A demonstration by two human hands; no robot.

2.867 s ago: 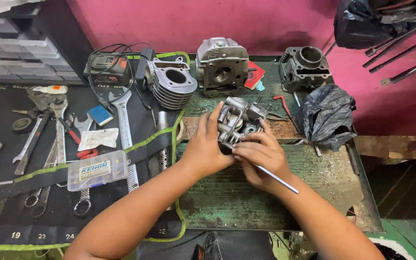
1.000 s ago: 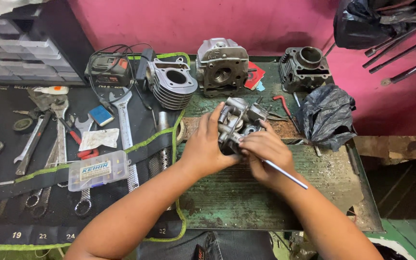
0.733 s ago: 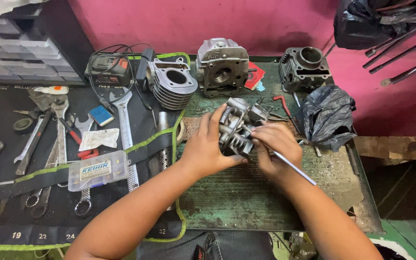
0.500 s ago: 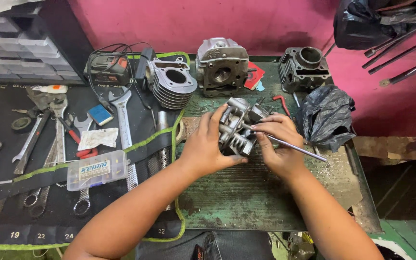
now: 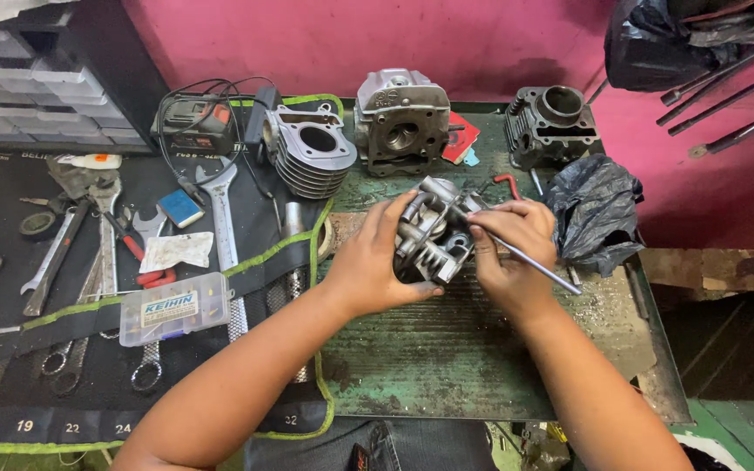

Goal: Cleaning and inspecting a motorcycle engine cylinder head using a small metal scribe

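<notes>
My left hand (image 5: 377, 262) grips a grey metal engine cylinder head (image 5: 436, 234), holding it tilted just above the green metal bench top (image 5: 447, 349). My right hand (image 5: 510, 249) pinches a thin steel rod tool (image 5: 534, 266) whose tip goes into the top of the cylinder head. The rod's free end points down to the right past my wrist. Both hands touch the part from opposite sides.
Behind it stand a finned cylinder (image 5: 307, 157), a second cylinder head (image 5: 400, 118) and a dark cylinder block (image 5: 553, 122). A black plastic bag (image 5: 593, 214) lies at the right. Wrenches (image 5: 220, 218), pliers and a clear parts box (image 5: 172, 307) cover the black mat at the left.
My right hand has swung the rod from pointing low right to a flatter angle and moved up to the top of the cylinder head. My left hand keeps its grip.
</notes>
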